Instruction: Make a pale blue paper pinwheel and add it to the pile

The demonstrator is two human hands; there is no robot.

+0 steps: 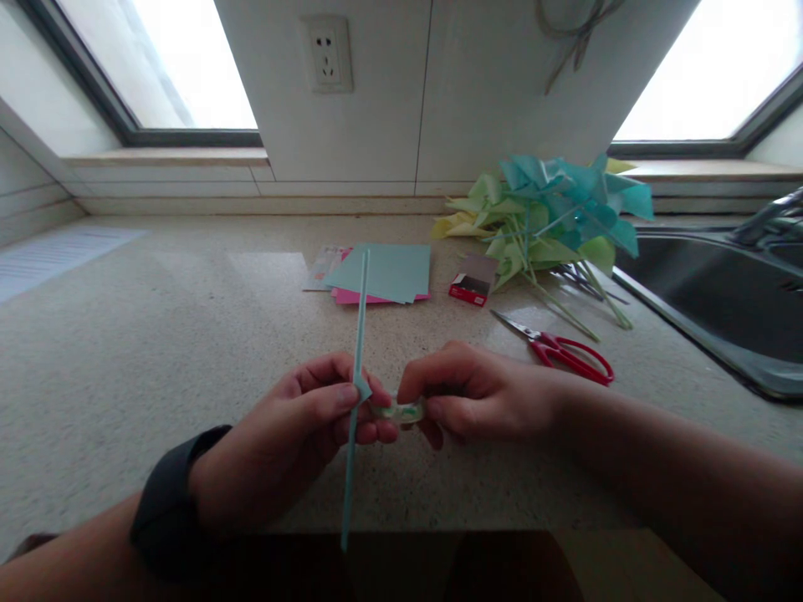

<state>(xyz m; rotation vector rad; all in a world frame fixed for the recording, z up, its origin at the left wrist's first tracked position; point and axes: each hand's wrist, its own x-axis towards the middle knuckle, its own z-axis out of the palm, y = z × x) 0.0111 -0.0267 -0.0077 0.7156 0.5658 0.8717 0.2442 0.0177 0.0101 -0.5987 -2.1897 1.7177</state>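
Observation:
Between thumb and fingers, my left hand [314,411] pinches a thin pale blue stick [362,326], held nearly upright with its lower end past the counter's front edge. A small folded bit of light blue paper [363,388] sits against the stick at my left thumb tip. My right hand [470,393], closed, grips a small roll of clear tape [406,411] by its right side. The roll's left side touches or lies close to my left fingertips. Whether a strip of tape is pulled out I cannot tell.
Behind my hands lie stacked blue and pink paper squares [395,272] and a small open red box [472,280]. Red-handled scissors [565,351] rest beyond my right wrist. Blue, green and yellow paper pinwheels [558,205] are heaped near the sink [708,293]. A printed sheet [63,255] lies far left.

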